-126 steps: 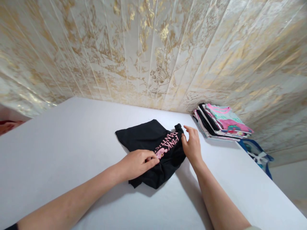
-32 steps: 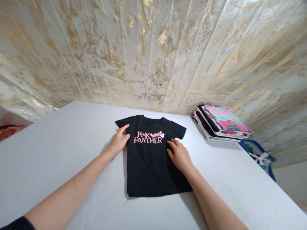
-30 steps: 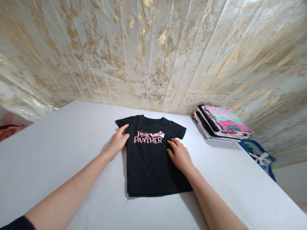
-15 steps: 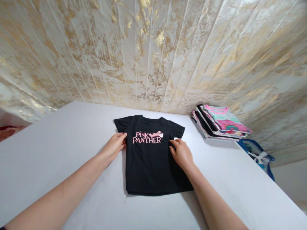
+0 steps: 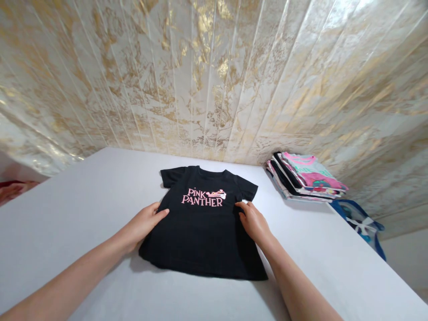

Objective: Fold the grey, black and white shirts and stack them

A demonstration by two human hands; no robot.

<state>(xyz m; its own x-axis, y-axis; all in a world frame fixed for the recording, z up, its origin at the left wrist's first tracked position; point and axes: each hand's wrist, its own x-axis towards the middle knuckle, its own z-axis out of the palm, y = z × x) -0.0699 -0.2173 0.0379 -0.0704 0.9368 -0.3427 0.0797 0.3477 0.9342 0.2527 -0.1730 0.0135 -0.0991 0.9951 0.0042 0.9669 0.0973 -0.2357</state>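
Observation:
A black T-shirt with pink "PINK PANTHER" lettering lies face up on the white table, its collar pointing away from me. My left hand grips the shirt's left side, thumb on top and the other fingers hidden underneath; that side is lifted a little and the lower left hem flares outward. On the opposite edge, just below the sleeve, my right hand rests with its fingertips bent onto the fabric, and the cloth looks pinched there.
At the back right of the table stands a stack of folded clothes. Past the right edge is a blue-trimmed bag. A gold-patterned curtain hangs behind the table. Reddish fabric shows at the far left.
My left hand has moved down and outward along the shirt's side, pulling that edge left and up off the table. My right hand stays at about the same place on the shirt.

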